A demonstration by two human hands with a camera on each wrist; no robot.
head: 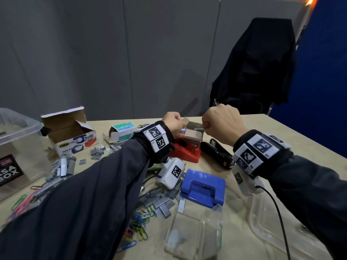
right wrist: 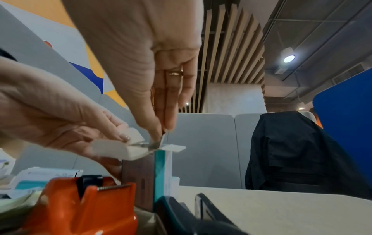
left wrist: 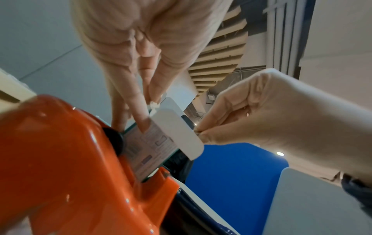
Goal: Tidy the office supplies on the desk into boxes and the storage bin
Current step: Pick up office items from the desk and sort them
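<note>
While the left hand point(head: 173, 122) held the small box point(head: 193, 135) and the right hand point(head: 221, 121) pinched a staple strip point(right wrist: 156, 143) at its mouth, a loose grip risked spilling it; flaps might block entry.

Small staple box point(head: 193, 135) — upright, top flaps open, teal edge — held above the red tape dispenser point(head: 185, 150). Staple strip point(right wrist: 156, 143) at its mouth. Loose staples point(head: 159, 200) and coloured paper clips point(head: 138, 225) scattered on the desk point(head: 281, 132); clear storage bin point(head: 16, 147) at left.
</note>
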